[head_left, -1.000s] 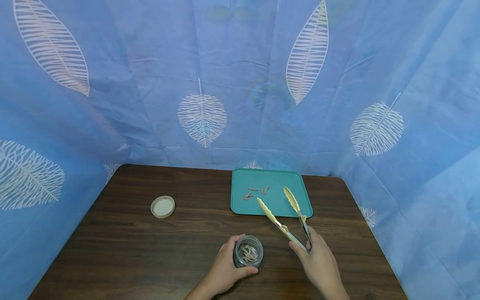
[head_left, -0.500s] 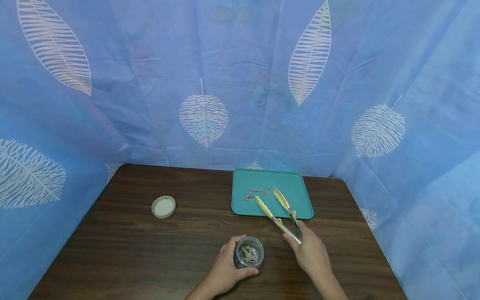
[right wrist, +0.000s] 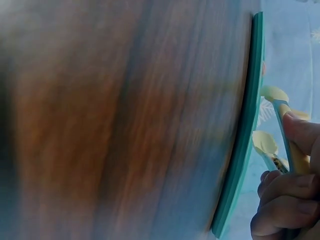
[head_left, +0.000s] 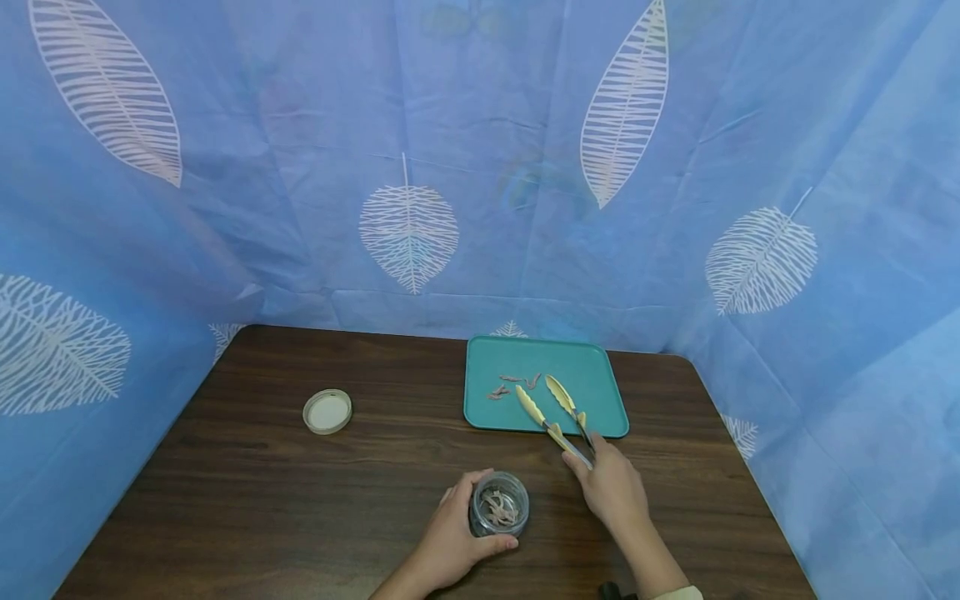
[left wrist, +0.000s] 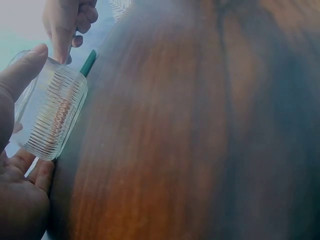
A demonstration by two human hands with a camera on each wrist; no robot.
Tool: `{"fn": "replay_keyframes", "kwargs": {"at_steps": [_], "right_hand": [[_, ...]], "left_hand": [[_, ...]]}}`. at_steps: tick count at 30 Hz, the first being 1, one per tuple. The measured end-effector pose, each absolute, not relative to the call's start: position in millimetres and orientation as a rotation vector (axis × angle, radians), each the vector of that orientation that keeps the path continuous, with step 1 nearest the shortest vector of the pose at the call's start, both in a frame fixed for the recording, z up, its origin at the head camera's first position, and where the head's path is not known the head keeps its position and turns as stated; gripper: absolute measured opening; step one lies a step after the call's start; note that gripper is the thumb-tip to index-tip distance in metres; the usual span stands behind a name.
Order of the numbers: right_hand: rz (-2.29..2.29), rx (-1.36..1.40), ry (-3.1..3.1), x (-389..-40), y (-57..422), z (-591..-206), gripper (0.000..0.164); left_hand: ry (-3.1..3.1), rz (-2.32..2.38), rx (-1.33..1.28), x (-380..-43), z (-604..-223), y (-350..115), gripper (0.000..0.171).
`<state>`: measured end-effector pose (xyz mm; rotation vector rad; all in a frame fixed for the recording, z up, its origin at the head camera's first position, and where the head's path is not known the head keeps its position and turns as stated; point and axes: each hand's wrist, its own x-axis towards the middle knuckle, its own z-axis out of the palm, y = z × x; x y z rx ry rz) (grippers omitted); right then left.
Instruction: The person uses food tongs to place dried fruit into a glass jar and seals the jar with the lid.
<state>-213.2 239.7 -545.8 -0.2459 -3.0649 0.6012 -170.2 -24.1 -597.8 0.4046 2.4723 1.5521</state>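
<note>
Jar [left wrist: 56, 102], clear and ribbed, is gripped by the left hand [head_left: 453, 533]; pinkish strips [head_left: 498, 509] are contained inside. Yellow-tipped tongs [head_left: 532, 407] are held in the right hand [head_left: 615, 486], arms spread over the teal tray [head_left: 600, 377] ahead; contact unclear. Loose strips [head_left: 498, 392] are scattered there, forward-left of the right hand. Round lid [head_left: 327, 412] is seen beyond and left of the left hand.

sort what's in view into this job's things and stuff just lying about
Likely in use:
glass jar, in the left hand
tongs, in the right hand
teal tray
thin strips, on tray and in jar

Lying about:
lid, untouched, possibly the jar's
leaf-print cloth behind
</note>
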Motion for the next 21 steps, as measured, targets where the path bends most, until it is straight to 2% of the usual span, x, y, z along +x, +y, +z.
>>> {"fn": "replay_keyframes", "kwargs": {"at_steps": [21], "right_hand": [[0.550,-0.286,-3.087,-233.2,231.3,-545.6,0.065]], "left_hand": [[2.433,1.569,0.385,-170.6,-595.0,-26.3,0.097]]}}
